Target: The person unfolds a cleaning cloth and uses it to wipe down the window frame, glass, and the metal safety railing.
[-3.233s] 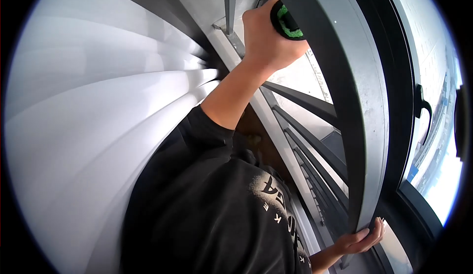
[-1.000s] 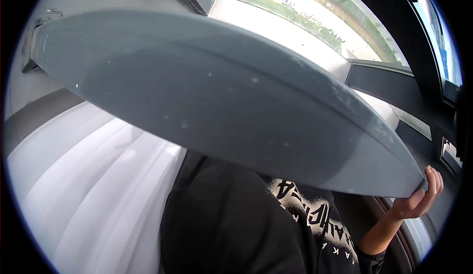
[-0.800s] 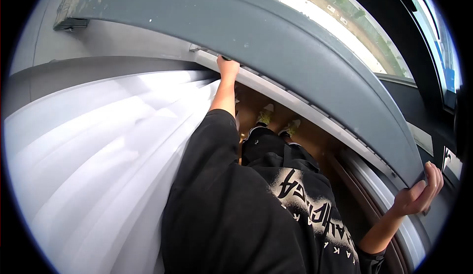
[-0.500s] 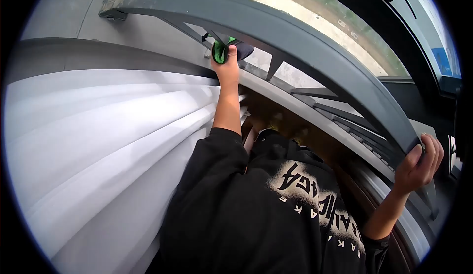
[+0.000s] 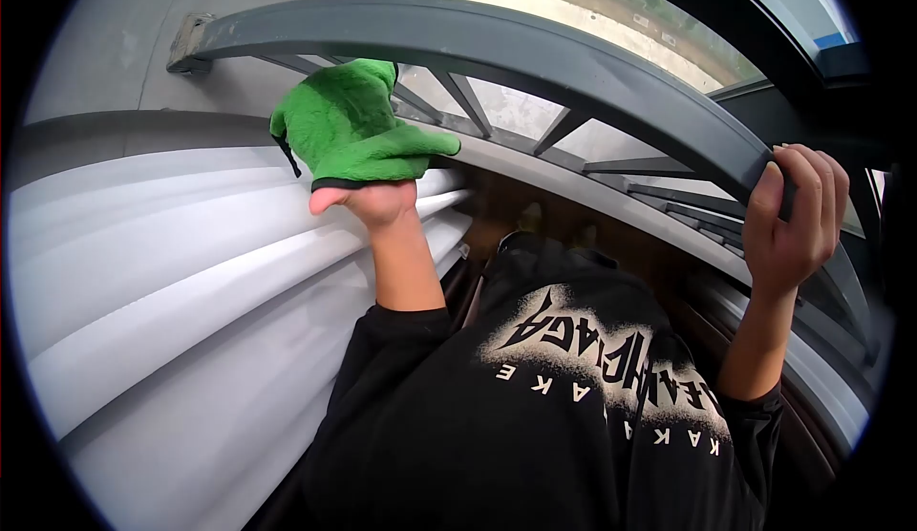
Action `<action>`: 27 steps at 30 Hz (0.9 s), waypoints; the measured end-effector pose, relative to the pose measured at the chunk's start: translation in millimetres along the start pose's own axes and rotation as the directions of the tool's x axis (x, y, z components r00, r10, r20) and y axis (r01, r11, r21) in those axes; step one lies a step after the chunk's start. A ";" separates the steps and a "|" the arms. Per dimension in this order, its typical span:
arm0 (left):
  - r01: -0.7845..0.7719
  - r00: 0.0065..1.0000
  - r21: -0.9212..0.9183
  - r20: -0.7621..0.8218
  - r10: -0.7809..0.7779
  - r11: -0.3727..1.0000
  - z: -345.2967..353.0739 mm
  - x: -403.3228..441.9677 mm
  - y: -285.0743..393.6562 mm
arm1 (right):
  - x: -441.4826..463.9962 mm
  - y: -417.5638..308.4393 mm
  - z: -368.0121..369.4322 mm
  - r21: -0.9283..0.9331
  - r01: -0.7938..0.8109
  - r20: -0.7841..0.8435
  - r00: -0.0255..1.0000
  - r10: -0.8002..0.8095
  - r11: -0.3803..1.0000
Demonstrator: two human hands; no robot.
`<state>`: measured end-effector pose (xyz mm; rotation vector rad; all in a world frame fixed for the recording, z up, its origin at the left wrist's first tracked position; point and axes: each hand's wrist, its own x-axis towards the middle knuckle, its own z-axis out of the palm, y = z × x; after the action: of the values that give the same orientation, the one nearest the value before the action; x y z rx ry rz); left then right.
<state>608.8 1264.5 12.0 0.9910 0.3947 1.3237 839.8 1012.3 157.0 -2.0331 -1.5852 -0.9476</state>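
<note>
A green, fuzzy cleaning mitt (image 5: 358,125) with black edging covers the fingers of my left hand (image 5: 380,206). Its thumb sticks out to the left below the cuff, and the palm side faces up. The fingers inside are hidden, so their shape does not show. Behind the mitt runs a curved grey metal railing (image 5: 497,39). At the railing's right end, my right hand (image 5: 798,211) wraps round the top bar, thumb on the near side.
White pleated curtain (image 5: 172,244) fills the left side, close to my left arm. Grey slats (image 5: 564,130) stand below the top bar. Beyond the railing is a window (image 5: 592,20) with ground outside. A grey wall (image 5: 95,44) meets the railing's left bracket (image 5: 191,44).
My left hand has come away from the railing bars, moved left and turned, so the green mitt now shows spread out. My right hand stays on the railing; the view has shifted slightly.
</note>
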 end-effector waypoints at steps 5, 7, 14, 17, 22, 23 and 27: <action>0.112 0.990 0.148 0.074 -0.124 0.983 61.7 -2.0 -39.1 | 0.4 -0.5 -0.5 0.001 0.035 -0.027 0.999 -0.035 0.999; 0.129 0.959 0.112 0.239 -0.153 0.985 50.8 -0.6 -30.3 | 0.4 -5.2 2.1 -0.004 0.037 -0.037 0.999 -0.037 0.999; -0.188 0.926 0.672 0.365 -0.099 0.717 32.4 33.2 -24.8 | 2.6 -1.0 3.5 0.004 0.063 -0.067 0.996 -0.063 0.998; -0.250 0.952 0.627 0.300 0.067 0.738 44.7 41.7 -28.0 | 4.6 -0.7 0.9 0.009 0.056 -0.056 0.997 -0.056 0.998; -0.004 0.908 0.419 0.382 -0.172 0.908 27.4 43.6 -14.8 | 5.6 -2.4 2.6 -0.020 0.066 -0.064 0.996 -0.067 0.998; 0.074 0.872 0.384 0.423 -0.246 0.920 24.2 46.5 -4.8 | 6.9 -2.3 1.1 -0.024 0.069 -0.061 0.996 -0.070 0.997; 0.113 0.745 0.607 0.471 -0.471 0.786 9.4 53.0 18.0 | 5.2 2.8 3.7 -0.040 0.099 -0.082 0.991 -0.102 0.994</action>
<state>618.1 1308.8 46.2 1.6890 0.4224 0.5172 844.1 1017.6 158.4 -1.9253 -1.6497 -1.0914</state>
